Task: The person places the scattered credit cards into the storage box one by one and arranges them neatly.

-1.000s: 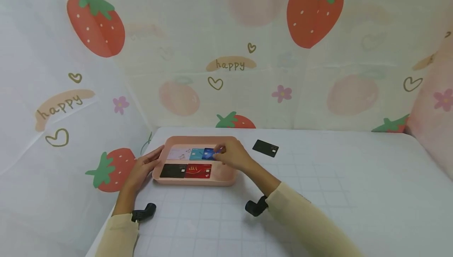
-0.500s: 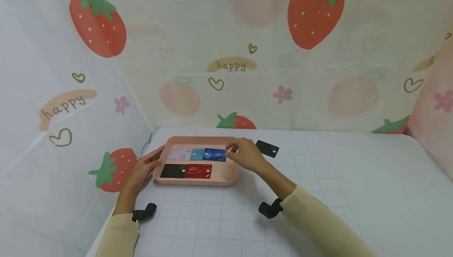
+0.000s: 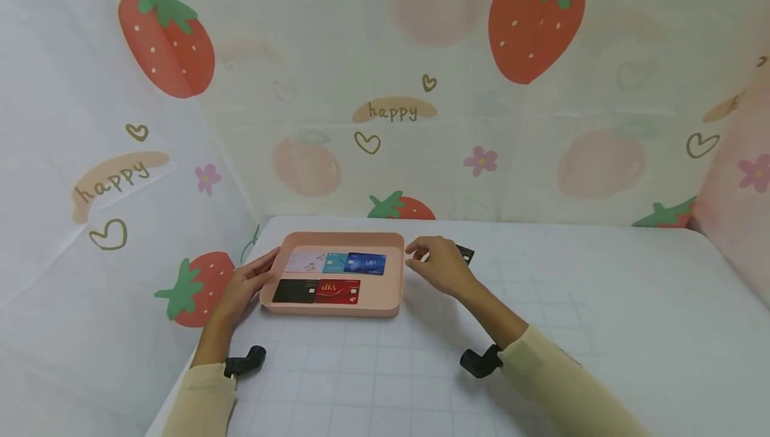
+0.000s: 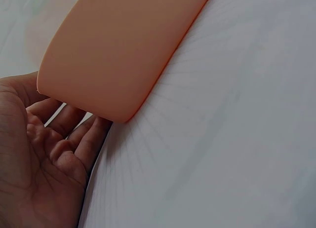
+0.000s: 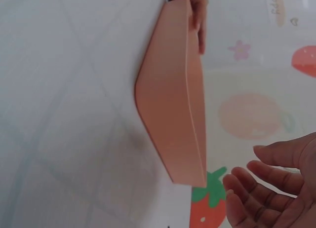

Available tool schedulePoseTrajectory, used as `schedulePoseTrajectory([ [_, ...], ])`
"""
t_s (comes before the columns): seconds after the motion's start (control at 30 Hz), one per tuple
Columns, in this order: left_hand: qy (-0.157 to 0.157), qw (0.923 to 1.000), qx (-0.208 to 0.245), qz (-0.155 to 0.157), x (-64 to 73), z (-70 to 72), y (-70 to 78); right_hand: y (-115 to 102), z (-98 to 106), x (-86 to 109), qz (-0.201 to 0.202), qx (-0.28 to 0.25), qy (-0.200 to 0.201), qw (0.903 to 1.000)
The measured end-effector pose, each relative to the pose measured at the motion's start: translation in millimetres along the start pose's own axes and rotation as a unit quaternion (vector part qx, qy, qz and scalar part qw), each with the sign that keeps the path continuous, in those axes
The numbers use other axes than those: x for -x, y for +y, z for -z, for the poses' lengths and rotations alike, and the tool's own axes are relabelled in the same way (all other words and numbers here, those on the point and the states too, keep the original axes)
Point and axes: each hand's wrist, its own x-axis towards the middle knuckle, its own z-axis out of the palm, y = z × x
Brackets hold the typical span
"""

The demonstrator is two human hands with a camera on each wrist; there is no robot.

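Observation:
My left hand [image 3: 242, 290] rests against the left end of a pink tray [image 3: 385, 295]; in the left wrist view its fingers touch the tray's end wall. Inside the tray, the back row holds a pale lilac card [image 3: 303, 262], a teal card [image 3: 334, 263] and a blue VIP card [image 3: 368, 263] overlapping the teal one. A black card [image 3: 292, 291] and a red VIP card [image 3: 338, 291] lie side by side in the front row. Just beyond the tray's right end, my right hand [image 3: 444, 264] hovers with loosely bent fingers and nothing between them, partly hiding another black card [image 3: 466, 254].
The white table [image 3: 577, 330] has a faint grid pattern and extends to the right. A cloth backdrop [image 3: 445, 109] printed with strawberries hangs behind and on both sides. Each wrist carries a black camera [image 3: 481, 361].
My right hand let go of the blue VIP card and moved right, out of the tray toward the black card on the table. The left hand stayed put.

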Motion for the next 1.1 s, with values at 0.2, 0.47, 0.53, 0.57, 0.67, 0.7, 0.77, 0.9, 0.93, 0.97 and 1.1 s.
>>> schedulePoseTrajectory([
  [0.2,0.005,0.9999,-0.003,0.010,2.1,0.3,0.1,15.9,5.5,2.8,-0.004,0.015,0.013,0.9998],
  [0.47,-0.002,1.0000,-0.003,0.004,1.9,-0.1,-0.6,36.0,14.5,4.2,0.000,0.025,0.027,0.9993],
  [0.53,-0.004,1.0000,0.000,0.002,1.5,-0.1,-1.2,40.7,16.9,3.5,-0.004,0.027,0.029,0.9992],
  [0.57,-0.004,1.0000,-0.001,0.001,1.5,-0.1,-1.3,43.4,18.1,2.9,-0.006,0.030,0.030,0.9991],
  [0.67,-0.004,1.0000,-0.002,-0.001,0.9,0.2,-2.8,52.1,21.1,1.0,-0.012,0.035,0.030,0.9989],
  [0.7,-0.004,1.0000,-0.004,0.000,0.3,0.3,-3.7,55.2,21.7,0.2,-0.016,0.035,0.029,0.9988],
  [0.77,-0.002,1.0000,-0.009,0.002,-0.4,0.4,-5.0,61.2,23.6,-1.5,-0.018,0.035,0.028,0.9988],
  [0.9,0.000,0.9999,-0.014,0.007,-1.5,0.2,-5.9,69.0,29.1,-3.3,-0.022,0.034,0.028,0.9988],
  [0.93,0.001,0.9998,-0.015,0.009,-1.6,0.1,-5.6,70.2,30.8,-3.7,-0.023,0.033,0.028,0.9988],
  [0.97,0.001,0.9999,-0.015,0.008,-1.7,0.0,-5.1,71.2,32.4,-4.1,-0.025,0.032,0.027,0.9988],
  [1.1,-0.001,0.9998,-0.017,0.005,-1.9,0.3,-2.9,75.4,38.7,-6.6,-0.031,0.037,0.024,0.9985],
])
